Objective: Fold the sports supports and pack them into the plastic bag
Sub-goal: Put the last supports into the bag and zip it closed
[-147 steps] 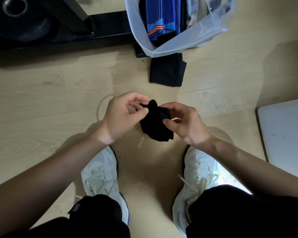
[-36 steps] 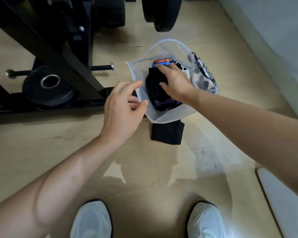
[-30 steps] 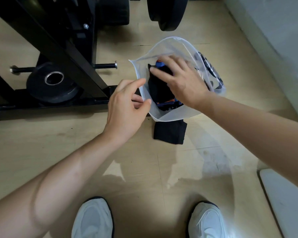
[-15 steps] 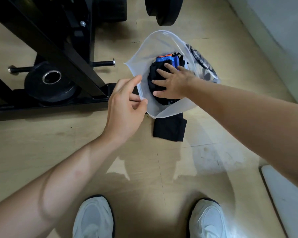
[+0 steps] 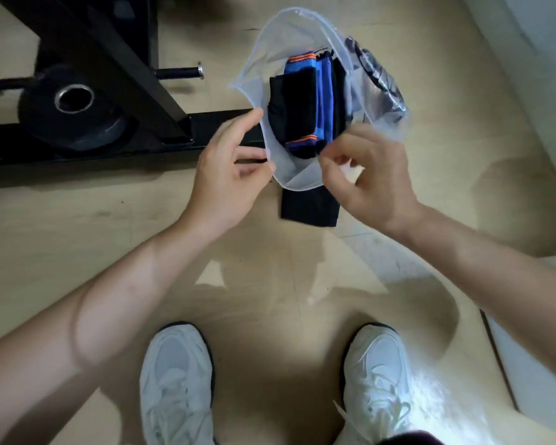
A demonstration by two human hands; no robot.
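With your left hand [image 5: 228, 168] you are pinching the left rim of the bag [image 5: 257, 56], which I judge is holding its mouth wide so folded pieces slide in flat. The supports [image 5: 305, 104], black and blue, are lying stacked inside it. Your right hand [image 5: 373, 178] is hovering at the near rim, fingers [image 5: 334, 162] curled; blur is hiding whether they are gripping plastic. One black support [image 5: 308, 210] is lying on the floor [image 5: 270, 268], half under the bag, probably next to pack

The bag [image 5: 254, 59] mouth gapes at 12 o'clock. A black frame [image 5: 109, 59] and plate [image 5: 74, 114] block 10 o'clock. Bare floor [image 5: 45, 239] lies at 9.
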